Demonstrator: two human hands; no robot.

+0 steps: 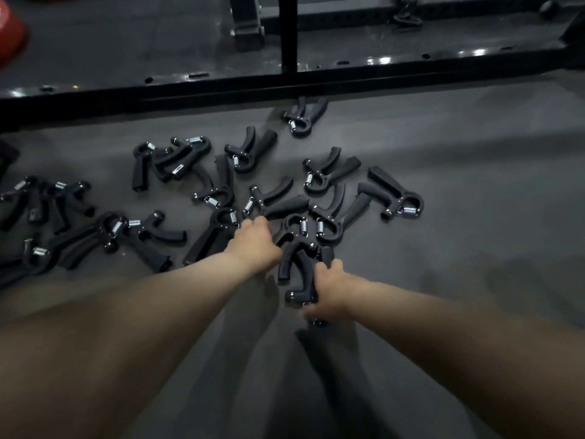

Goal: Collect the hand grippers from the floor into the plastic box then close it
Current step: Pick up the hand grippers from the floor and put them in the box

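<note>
Several black hand grippers with steel springs lie scattered over the dark floor, from the far left (47, 201) to the right (399, 194), one (304, 117) right at the black frame. My right hand (329, 293) grips a hand gripper (297, 274) by its handles, just above the floor. My left hand (256, 240) reaches into the middle of the pile with curled fingers, over the handle of a gripper (218, 232); whether it holds one is hidden by the hand. No plastic box is in view.
A black steel rack base beam (285, 80) crosses the floor behind the pile, with an upright post (288, 30). A red round object (11, 33) sits at the far left top. Bare grey floor (474, 248) stretches to the right.
</note>
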